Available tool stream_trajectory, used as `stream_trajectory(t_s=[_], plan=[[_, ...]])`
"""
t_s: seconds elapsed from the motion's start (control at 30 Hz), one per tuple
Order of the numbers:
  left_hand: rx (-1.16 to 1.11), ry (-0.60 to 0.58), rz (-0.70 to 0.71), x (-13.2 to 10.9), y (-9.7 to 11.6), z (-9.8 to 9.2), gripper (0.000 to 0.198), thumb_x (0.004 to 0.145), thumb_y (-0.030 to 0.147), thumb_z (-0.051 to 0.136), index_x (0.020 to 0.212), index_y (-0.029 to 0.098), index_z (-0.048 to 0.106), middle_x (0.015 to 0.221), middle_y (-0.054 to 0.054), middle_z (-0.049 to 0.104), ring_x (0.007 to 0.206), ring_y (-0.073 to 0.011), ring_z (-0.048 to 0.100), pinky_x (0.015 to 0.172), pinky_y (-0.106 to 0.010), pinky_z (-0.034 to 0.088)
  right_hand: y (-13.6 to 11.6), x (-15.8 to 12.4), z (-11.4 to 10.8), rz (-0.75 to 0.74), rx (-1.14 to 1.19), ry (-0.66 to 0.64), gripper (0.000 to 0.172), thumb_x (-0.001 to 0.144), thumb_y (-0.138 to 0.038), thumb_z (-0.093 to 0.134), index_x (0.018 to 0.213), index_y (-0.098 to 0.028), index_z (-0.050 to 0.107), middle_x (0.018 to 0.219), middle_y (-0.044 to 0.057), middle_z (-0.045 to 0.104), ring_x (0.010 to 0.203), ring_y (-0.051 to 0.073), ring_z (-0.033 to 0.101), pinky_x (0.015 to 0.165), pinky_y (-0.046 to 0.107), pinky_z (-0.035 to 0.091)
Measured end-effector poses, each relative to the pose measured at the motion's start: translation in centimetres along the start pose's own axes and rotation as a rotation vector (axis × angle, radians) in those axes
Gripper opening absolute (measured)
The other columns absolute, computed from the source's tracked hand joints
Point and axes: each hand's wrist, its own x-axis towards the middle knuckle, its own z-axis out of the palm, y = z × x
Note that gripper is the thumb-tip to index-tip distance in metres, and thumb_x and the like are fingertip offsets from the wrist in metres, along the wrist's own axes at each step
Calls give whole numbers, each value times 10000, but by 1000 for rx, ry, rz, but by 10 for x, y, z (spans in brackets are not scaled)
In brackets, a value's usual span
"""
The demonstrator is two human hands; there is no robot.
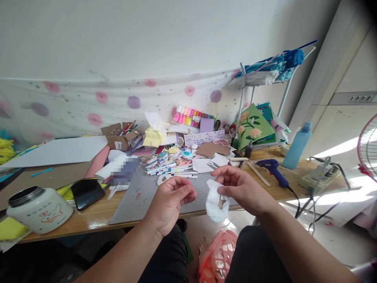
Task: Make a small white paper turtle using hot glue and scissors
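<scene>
My right hand (238,189) pinches a white, fluffy, tissue-like piece (217,210) between thumb and fingers. The piece hangs past the desk's front edge, and a small brown patch shows in it. My left hand (173,202) is raised to its left, thumb and fingertips pressed together; anything in that pinch is too small to make out. Below and behind both hands lies a grey cutting mat (132,204). Slim metal points (211,166) show beside my right fingertips, but I cannot tell whether they are held or lie on the desk. A small white cutout (162,179) lies behind my left hand.
Several markers (169,169) and paper cutouts lie at mid-desk. A blue glue gun (272,171) and blue bottle (298,145) are on the right. A wide-mouthed jar (41,214) and black phone (87,193) are on the left. Below is a pink basket (210,255).
</scene>
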Motion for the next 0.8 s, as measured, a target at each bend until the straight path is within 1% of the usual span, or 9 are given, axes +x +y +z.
stream_trajectory(t_s=[0.27, 0.37, 0.43, 0.53, 0.57, 0.63, 0.67, 0.73, 0.8], plan=[[30, 49, -11, -3, -2, -2, 205, 634, 171, 800, 792, 136, 673, 729, -26, 720, 688, -138, 682, 697, -259, 533, 1, 1, 1, 30, -25, 30, 312, 704, -156, 776, 970, -215, 622, 736, -44, 621, 606, 113, 640, 577, 232, 514], [67, 28, -27, -5, -3, -3, 228, 685, 163, 758, 900, 158, 682, 970, -73, 732, 789, -165, 693, 757, -292, 528, 1, 0, -1, 29, -33, 28, 313, 709, -165, 773, 977, -220, 620, 738, -44, 619, 609, 114, 638, 580, 232, 507], [96, -15, -32, -7, -3, -3, 287, 722, 173, 724, 1004, 191, 671, 1210, -95, 650, 856, -188, 690, 801, -327, 514, 1, -1, -2, 29, -40, 37, 318, 703, -168, 778, 975, -213, 620, 735, -41, 609, 608, 113, 628, 576, 232, 505], [120, -135, -21, -12, -2, -8, 440, 743, 171, 690, 1163, 281, 614, 1474, -60, 407, 1027, -245, 645, 915, -395, 454, 1, -3, -5, 24, -50, 57, 322, 696, -169, 787, 972, -200, 625, 743, -34, 600, 618, 106, 612, 577, 222, 502], [125, -200, -11, -14, -1, -10, 523, 731, 171, 698, 1219, 319, 578, 1519, -33, 331, 1143, -268, 579, 980, -412, 402, 1, -4, -6, 20, -52, 64, 325, 693, -171, 790, 972, -198, 625, 747, -31, 601, 623, 105, 610, 578, 219, 501], [171, -375, -9, -19, 4, -16, 695, 694, 212, 738, 1323, 357, 481, 1551, 0, 260, 1359, -275, 340, 1099, -411, 242, 0, -5, -8, 13, -53, 75, 332, 691, -183, 793, 976, -198, 623, 749, -28, 602, 628, 109, 610, 575, 221, 503], [221, -472, -24, -20, 6, -19, 774, 673, 261, 762, 1366, 350, 430, 1548, -6, 272, 1412, -255, 219, 1129, -395, 160, 0, -6, -8, 10, -53, 81, 336, 687, -188, 796, 974, -197, 621, 745, -28, 601, 625, 111, 611, 573, 225, 505], [339, -580, -82, -21, 11, -21, 805, 718, 396, 722, 1424, 315, 342, 1499, -62, 370, 1418, -249, 195, 1131, -421, 114, 0, -6, -8, 9, -47, 87, 346, 680, -203, 801, 972, -196, 615, 732, -31, 593, 607, 115, 611, 563, 236, 510], [412, -446, -82, -18, 13, -17, 651, 798, 459, 620, 1388, 295, 398, 1387, -93, 508, 1352, -261, 330, 1092, -444, 188, 0, -6, -7, 8, -49, 96, 355, 671, -213, 806, 967, -192, 613, 719, -36, 584, 591, 112, 604, 555, 237, 507]])
